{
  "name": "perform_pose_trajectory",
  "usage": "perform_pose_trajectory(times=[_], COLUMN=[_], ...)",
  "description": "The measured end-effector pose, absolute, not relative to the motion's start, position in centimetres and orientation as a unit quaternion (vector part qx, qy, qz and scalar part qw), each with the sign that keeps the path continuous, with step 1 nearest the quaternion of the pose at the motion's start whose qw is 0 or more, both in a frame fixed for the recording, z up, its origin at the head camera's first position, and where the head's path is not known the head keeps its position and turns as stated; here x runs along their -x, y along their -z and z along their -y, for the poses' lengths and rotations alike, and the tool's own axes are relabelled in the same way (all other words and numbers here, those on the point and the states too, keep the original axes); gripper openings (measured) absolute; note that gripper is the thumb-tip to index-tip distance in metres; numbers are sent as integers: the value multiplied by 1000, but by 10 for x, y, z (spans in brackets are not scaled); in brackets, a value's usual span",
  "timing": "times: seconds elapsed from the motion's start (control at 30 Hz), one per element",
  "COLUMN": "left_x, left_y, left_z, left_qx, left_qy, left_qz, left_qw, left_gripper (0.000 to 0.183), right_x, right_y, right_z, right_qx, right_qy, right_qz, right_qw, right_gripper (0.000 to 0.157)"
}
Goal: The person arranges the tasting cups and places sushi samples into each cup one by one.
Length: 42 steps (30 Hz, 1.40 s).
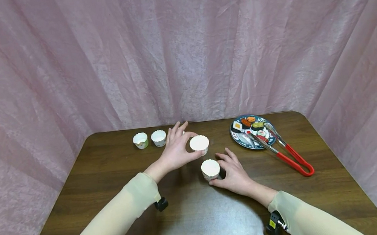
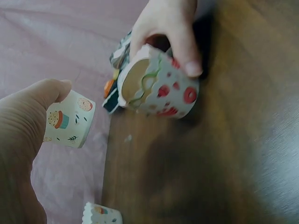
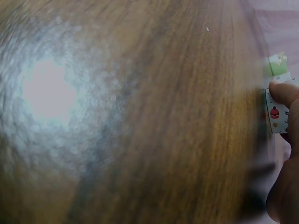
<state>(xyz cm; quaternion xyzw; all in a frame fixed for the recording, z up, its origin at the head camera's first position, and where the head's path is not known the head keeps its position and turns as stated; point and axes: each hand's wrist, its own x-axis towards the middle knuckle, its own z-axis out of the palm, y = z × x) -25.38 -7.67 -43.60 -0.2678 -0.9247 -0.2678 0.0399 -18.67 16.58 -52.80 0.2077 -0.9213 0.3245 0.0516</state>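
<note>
My left hand (image 1: 178, 150) pinches a white paper baking cup (image 1: 199, 143) between thumb and fingers, above the table. In the left wrist view that baking cup (image 2: 70, 119) shows cupcake prints. My right hand (image 1: 233, 173) grips a second baking cup (image 1: 210, 168) by its side, nearer the front. Red prints cover this second cup (image 2: 173, 91) in the left wrist view; whether its base touches the table I cannot tell. Two more cups, one green-sided (image 1: 140, 141) and one pale (image 1: 158, 138), stand at the back left. A white edge behind my left fingers is mostly hidden.
A blue-rimmed plate (image 1: 250, 146) of sushi-like pieces sits at the back right. Red-handled tongs (image 1: 294, 158) lie with their tips over it. Pink curtain (image 1: 182, 53) hangs behind the wooden table (image 1: 114, 192).
</note>
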Motion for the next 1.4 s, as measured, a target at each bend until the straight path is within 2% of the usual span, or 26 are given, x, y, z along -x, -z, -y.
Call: perform_pose_trajectory(times=[0.5,0.93,1.4], left_x=[294,319,337], left_y=[443,452,469], left_z=[64,53,42], left_qx=[229,211,173], left_qy=[208,154,83], left_qz=[950,963,981], left_qw=[42,61,20], left_gripper=[71,68,72], right_x=[187,187,187], right_y=[527,528,529], right_z=[-166,-167,-167], right_qx=[-204,-200,-199], right_qy=[-329,-327,-326], right_qz=[921,923,924], right_qw=[39,39,38], right_gripper=[55,54,59])
